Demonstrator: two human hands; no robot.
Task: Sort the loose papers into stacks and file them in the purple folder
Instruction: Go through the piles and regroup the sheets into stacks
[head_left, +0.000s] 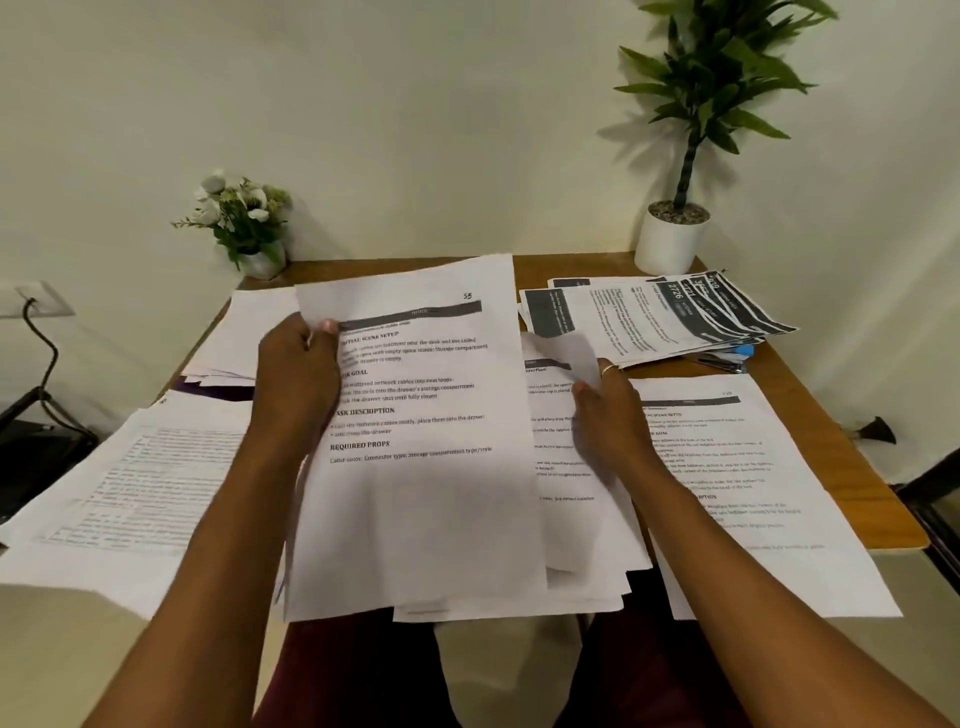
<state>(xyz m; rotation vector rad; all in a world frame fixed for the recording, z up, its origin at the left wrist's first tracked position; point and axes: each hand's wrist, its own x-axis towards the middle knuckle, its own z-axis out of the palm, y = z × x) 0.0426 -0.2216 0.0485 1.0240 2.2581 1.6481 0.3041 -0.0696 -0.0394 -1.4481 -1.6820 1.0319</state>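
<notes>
Closest in, the loose heap of white printed sheets (571, 545) spills over the near edge of the brown wooden surface (841, 467), towards the lap. Sorted piles ring it: a broad table-printed stack (130, 493) at the left, a text-printed stack (753, 493) at the right, and dark-banded leaflets (675, 317) fanned at the far right. On top of the heap, the left hand (298, 374) pinches a white headed sheet (426, 493) by its upper left edge, thumb on the face, long axis running straight away from the person. The right hand (608, 415), fingers curled, grips a curled white page (566, 353) beneath it. Now the key bit: the purple folder (218, 389) shows only as a dark sliver beyond and left of the left hand, buried under a pile of white pages (249, 332). Left hand's the nearer one, I'd say, and that pile wants clearing first.
</notes>
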